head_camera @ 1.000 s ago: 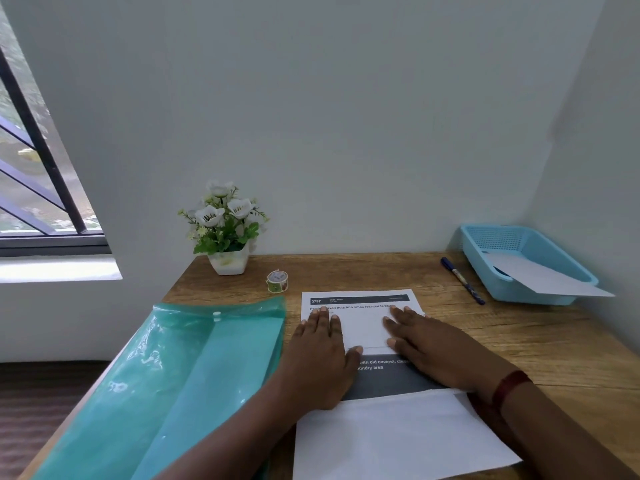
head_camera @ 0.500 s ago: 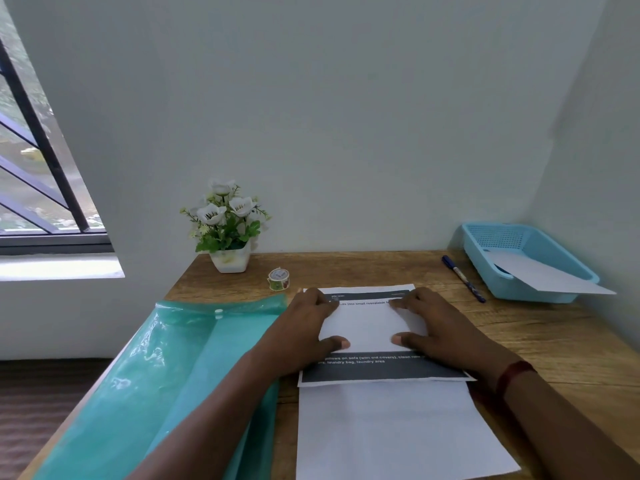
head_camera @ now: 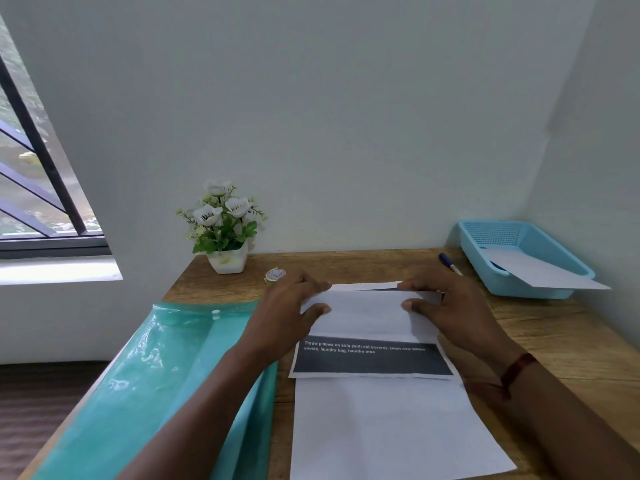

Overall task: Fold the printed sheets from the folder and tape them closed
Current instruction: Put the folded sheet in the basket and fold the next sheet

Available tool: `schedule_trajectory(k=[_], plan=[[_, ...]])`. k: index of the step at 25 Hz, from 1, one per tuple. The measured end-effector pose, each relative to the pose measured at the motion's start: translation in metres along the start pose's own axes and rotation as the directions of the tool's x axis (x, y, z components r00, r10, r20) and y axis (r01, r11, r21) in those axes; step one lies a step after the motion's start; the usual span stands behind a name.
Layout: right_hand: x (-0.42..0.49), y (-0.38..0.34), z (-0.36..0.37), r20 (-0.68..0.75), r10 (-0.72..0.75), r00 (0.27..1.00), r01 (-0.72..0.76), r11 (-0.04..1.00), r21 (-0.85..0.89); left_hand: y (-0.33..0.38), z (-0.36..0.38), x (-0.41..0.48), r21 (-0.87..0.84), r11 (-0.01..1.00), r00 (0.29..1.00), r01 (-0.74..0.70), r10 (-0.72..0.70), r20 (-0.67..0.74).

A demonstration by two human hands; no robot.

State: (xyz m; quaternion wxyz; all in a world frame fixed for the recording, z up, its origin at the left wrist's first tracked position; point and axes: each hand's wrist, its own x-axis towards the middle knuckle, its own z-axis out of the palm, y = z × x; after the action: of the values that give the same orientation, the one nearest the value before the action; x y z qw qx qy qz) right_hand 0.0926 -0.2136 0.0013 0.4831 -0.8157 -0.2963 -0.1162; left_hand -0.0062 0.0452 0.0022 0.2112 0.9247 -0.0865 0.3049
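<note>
A printed sheet (head_camera: pixel 372 358) with a dark band and white text lies on the wooden desk, its far part turned over so the white back faces up. My left hand (head_camera: pixel 287 313) pinches the left end of that folded flap. My right hand (head_camera: pixel 446 306) pinches the right end. A plain white sheet (head_camera: pixel 388 431) lies under and nearer than the printed one. The green translucent folder (head_camera: pixel 156 386) lies open at the left. A small roll of tape (head_camera: pixel 275 274) stands just beyond my left fingers, partly hidden by them.
A white pot of artificial flowers (head_camera: pixel 225 233) stands at the back left. A blue pen (head_camera: pixel 450 264) lies at the back right beside a blue plastic basket (head_camera: pixel 554 292) holding a white sheet. Walls close the desk at the back and right.
Both hands moved from pressing flat on the sheet to its far edge and folded that edge toward me, covering the header with the white back. The sheet shifted slightly away.
</note>
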Motion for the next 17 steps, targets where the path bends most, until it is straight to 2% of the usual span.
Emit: schedule_trajectory(k=[4, 7, 11, 15, 17], plan=[[-0.001, -0.005, -0.001, -0.064, -0.014, 0.998, 0.017, 0.998, 0.056, 0.004, -0.006, 0.001, -0.012, 0.998, 0.997, -0.055, 0.054, -0.046], [-0.001, -0.008, -0.003, -0.026, -0.038, 0.999, 0.039, 0.998, 0.057, 0.003, -0.009, 0.0, -0.003, 0.998, 0.998, -0.064, 0.064, 0.005], [-0.002, -0.009, -0.003, 0.165, -0.034, 0.986, 0.07, 0.973, -0.218, 0.006, -0.008, -0.002, 0.084, 0.996, 0.985, -0.036, 0.021, 0.169], [-0.007, -0.003, 0.002, 0.307, -0.15, 0.94, 0.249, 0.916, -0.316, 0.011, -0.004, -0.005, 0.179, 0.982, 0.945, -0.068, 0.006, 0.327], [-0.009, -0.003, 0.003, 0.357, -0.141, 0.923, 0.287, 0.87, -0.4, 0.016, -0.002, -0.007, 0.213, 0.975, 0.913, -0.071, -0.023, 0.407]])
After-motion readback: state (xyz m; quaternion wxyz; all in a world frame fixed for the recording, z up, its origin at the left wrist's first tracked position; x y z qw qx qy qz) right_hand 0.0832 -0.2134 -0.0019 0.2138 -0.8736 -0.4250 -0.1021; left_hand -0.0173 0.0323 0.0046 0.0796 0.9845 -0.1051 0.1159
